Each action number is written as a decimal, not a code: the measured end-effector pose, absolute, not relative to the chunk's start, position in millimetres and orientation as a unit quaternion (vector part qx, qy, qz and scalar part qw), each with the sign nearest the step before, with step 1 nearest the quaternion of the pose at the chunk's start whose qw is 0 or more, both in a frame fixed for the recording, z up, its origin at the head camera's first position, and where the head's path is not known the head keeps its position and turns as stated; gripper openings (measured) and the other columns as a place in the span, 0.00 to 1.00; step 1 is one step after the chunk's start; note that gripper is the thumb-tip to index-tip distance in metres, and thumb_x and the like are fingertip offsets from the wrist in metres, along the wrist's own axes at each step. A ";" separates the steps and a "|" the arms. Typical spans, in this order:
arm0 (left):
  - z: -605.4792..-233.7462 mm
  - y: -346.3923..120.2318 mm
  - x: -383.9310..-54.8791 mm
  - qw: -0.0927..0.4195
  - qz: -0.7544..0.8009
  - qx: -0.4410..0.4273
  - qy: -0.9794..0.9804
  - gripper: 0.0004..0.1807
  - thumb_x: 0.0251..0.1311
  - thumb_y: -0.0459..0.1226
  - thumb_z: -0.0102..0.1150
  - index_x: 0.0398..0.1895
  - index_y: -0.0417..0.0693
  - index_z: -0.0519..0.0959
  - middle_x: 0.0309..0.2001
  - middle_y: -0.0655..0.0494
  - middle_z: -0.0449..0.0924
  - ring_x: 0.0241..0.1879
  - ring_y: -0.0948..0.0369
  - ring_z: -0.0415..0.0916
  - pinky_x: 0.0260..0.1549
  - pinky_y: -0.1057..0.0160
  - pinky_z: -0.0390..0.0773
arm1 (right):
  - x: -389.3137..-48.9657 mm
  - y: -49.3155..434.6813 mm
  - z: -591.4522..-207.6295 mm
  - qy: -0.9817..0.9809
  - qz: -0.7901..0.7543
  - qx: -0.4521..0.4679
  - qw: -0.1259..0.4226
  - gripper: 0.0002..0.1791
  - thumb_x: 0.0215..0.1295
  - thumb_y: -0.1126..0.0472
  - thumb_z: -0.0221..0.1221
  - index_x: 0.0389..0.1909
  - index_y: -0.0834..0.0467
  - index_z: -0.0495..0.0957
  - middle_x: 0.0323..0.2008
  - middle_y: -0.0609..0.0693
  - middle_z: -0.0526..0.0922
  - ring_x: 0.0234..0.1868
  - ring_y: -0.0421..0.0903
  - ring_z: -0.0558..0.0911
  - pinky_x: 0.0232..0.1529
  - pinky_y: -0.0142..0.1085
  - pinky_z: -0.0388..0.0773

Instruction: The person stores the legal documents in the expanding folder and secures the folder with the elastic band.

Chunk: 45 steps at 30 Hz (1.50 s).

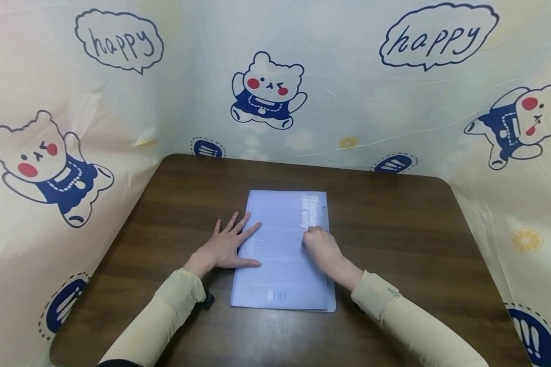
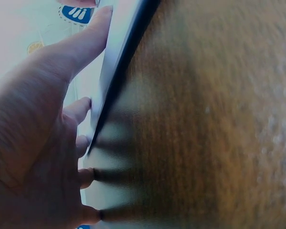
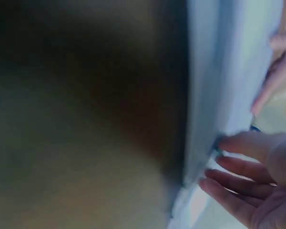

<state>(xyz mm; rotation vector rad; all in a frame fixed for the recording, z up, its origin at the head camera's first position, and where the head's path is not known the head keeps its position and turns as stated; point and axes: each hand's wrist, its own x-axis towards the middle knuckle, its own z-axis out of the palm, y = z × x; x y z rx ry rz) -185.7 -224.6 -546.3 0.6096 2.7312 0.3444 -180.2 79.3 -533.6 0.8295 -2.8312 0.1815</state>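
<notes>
A pale blue plastic folder (image 1: 280, 285) with white lettering lies upright on the brown table, lined paper showing through its cover. My left hand (image 1: 229, 247) rests on its left edge, fingers spread. In the left wrist view, the left thumb (image 2: 81, 47) lies over the folder's edge, and two fingertips come down on the table beside it. My right hand (image 1: 322, 247) is at the folder's right side, just below the lettering, fingers curled. In the right wrist view, its thumb and fingers (image 3: 240, 183) pinch a small dark thing (image 3: 216, 147) at the folder's surface; I cannot tell its kind.
The dark wood table (image 1: 395, 219) extends on all sides of the folder. A printed curtain (image 1: 340, 112) with bears hangs behind the table and along both sides. A small black object (image 1: 206, 300) is at the left sleeve's cuff.
</notes>
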 end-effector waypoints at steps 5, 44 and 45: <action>-545.9 -227.2 -185.2 0.154 0.124 0.213 0.957 0.63 0.58 0.76 0.65 0.91 0.67 0.51 0.93 0.46 0.35 0.90 0.33 0.32 0.79 0.16 0.37 | -175.6 77.2 -538.8 -0.957 0.076 0.253 0.118 0.07 0.63 0.77 0.67 0.29 0.65 0.87 0.29 0.56 0.86 0.31 0.51 0.87 0.28 0.45 0.87; -550.4 -228.9 -184.3 0.151 0.137 0.207 0.957 0.62 0.59 0.77 0.64 0.91 0.68 0.51 0.93 0.48 0.32 0.91 0.36 0.30 0.80 0.17 0.35 | -194.2 89.8 -536.1 -0.942 0.156 0.295 0.020 0.08 0.67 0.69 0.72 0.45 0.66 0.93 0.55 0.61 0.92 0.61 0.57 0.90 0.61 0.49 0.88; -550.8 -228.4 -184.9 0.150 0.137 0.208 0.957 0.62 0.59 0.77 0.64 0.91 0.68 0.51 0.93 0.48 0.33 0.91 0.36 0.31 0.80 0.17 0.35 | -194.2 91.8 -536.6 -0.943 0.159 0.292 0.021 0.08 0.68 0.68 0.73 0.46 0.66 0.93 0.55 0.61 0.92 0.61 0.57 0.90 0.61 0.49 0.88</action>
